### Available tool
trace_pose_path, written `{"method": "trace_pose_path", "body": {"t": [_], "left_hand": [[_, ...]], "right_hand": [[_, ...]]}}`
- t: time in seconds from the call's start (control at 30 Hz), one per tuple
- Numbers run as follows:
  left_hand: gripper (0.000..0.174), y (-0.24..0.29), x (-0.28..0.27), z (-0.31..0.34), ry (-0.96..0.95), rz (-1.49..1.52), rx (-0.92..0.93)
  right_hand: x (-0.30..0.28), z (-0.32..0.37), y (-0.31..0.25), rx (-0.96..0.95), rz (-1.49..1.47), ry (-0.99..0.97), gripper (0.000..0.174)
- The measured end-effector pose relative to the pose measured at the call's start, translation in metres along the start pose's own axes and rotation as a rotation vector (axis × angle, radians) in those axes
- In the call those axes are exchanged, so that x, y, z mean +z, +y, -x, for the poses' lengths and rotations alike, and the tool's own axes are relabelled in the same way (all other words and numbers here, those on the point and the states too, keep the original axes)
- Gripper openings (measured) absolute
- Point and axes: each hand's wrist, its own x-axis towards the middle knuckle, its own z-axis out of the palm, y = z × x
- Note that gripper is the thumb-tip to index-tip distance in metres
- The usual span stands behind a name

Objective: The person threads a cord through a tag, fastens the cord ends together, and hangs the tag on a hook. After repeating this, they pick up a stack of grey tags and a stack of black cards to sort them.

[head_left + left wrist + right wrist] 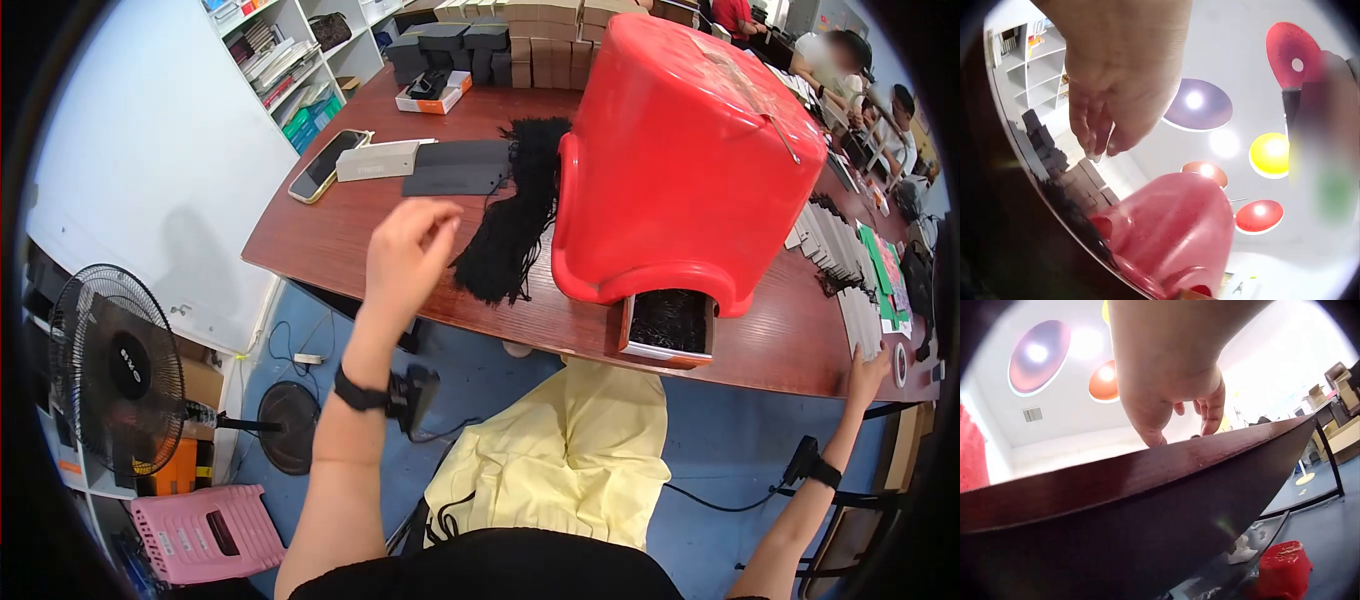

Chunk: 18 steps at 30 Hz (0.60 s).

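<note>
My left hand [410, 250] is raised over the table's front edge, fingers loosely bent and nothing visible in them; the left wrist view shows the fingers [1092, 134] hanging near the thumb. Beyond it lie a grey-white card [378, 161], a dark card [458, 168] and a bundle of black strands [515, 220]. At the right, my right hand [868, 378] grips the near end of a pale grey card strip [860, 322], below a fanned row of similar cards [833, 245]. The right wrist view shows its thumb and fingers [1211, 415] at the tabletop, the card hidden.
A large upturned red tub [690, 160] stands mid-table, over a box of black material [668, 322]. A phone [330, 165] lies left, an open box [434, 92] behind. A roll of tape [900, 365] is beside my right hand. A fan [125, 370] stands left.
</note>
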Motion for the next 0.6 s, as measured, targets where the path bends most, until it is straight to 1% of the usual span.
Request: {"method": "trace_pose_path", "body": {"t": [0.03,0.07,0.1,0.13,0.17,0.2,0.23,0.27,0.3,0.33,0.4,0.43,0.5,0.6], "left_hand": [[0.010,-0.010,-0.002,-0.012,-0.040,-0.060,0.040],[0.012,-0.021,-0.003,-0.024,-0.079,-0.120,0.079],[0.012,-0.032,-0.004,-0.035,-0.075,-0.125,0.082],[0.015,-0.044,-0.004,-0.045,-0.151,-0.230,0.064],[0.019,-0.054,-0.005,-0.055,-0.227,-0.336,0.043],[0.019,-0.065,-0.004,-0.063,-0.224,-0.339,0.044],[0.023,-0.075,-0.003,-0.070,-0.290,-0.364,0.112],[0.027,-0.083,-0.001,-0.076,-0.357,-0.387,0.180],[0.036,-0.086,0.003,-0.078,-0.381,-0.389,0.234],[0.036,-0.088,0.006,-0.081,-0.380,-0.386,0.237],[0.043,-0.091,0.012,-0.086,-0.452,-0.405,0.312],[0.043,-0.091,0.013,-0.089,-0.451,-0.402,0.316],[0.045,-0.090,0.015,-0.092,-0.534,-0.440,0.263],[0.040,-0.090,0.019,-0.095,-0.521,-0.510,0.300]], "right_hand": [[-0.007,0.004,-0.011,-0.054,-0.002,0.031,0.050],[-0.013,0.007,-0.021,-0.053,-0.008,0.032,0.050],[-0.019,0.010,-0.031,-0.030,-0.093,-0.007,0.049],[-0.021,0.012,-0.039,-0.008,-0.178,-0.045,0.048],[-0.022,0.014,-0.045,-0.009,-0.185,-0.041,0.048],[-0.022,0.017,-0.048,-0.082,-0.196,-0.014,0.048],[-0.023,0.020,-0.052,-0.155,-0.206,0.014,0.047],[-0.026,0.023,-0.058,-0.154,-0.207,0.015,0.047],[-0.029,0.026,-0.065,-0.145,-0.270,0.004,0.047],[-0.032,0.028,-0.072,-0.135,-0.333,-0.006,0.047],[-0.037,0.030,-0.080,-0.145,-0.368,-0.012,0.047],[-0.040,0.032,-0.083,-0.159,-0.405,-0.022,0.047],[-0.044,0.034,-0.090,-0.154,-0.420,-0.029,0.046],[-0.046,0.036,-0.093,-0.175,-0.444,-0.027,0.045]]}}
